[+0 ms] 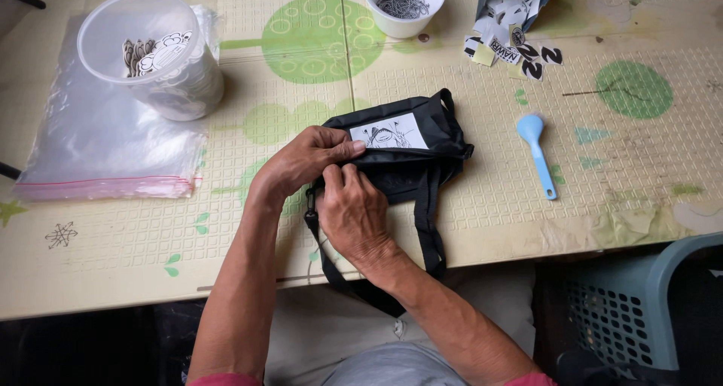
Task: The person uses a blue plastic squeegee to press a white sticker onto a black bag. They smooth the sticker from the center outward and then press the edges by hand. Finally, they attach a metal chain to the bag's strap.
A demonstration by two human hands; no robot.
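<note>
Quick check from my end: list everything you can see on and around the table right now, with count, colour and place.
black pouch: one, black with a white picture patch and black straps, table centre, under both hands
clear tub: one, see-through, holding printed cards, far left
plastic bags: a stack, clear with a red strip, left, under the tub
white cup: one, white, holding small metal pieces, far centre
stickers: a loose pile, black and white, spilling from a bag, far right
scoop: one, light blue, right of the pouch
basket: one, grey-blue, below the table's right edge
table mat: one, cream with green shapes
left hand: fingers gripping the pouch's top edge
right hand: fingers pinching the same edge
</note>
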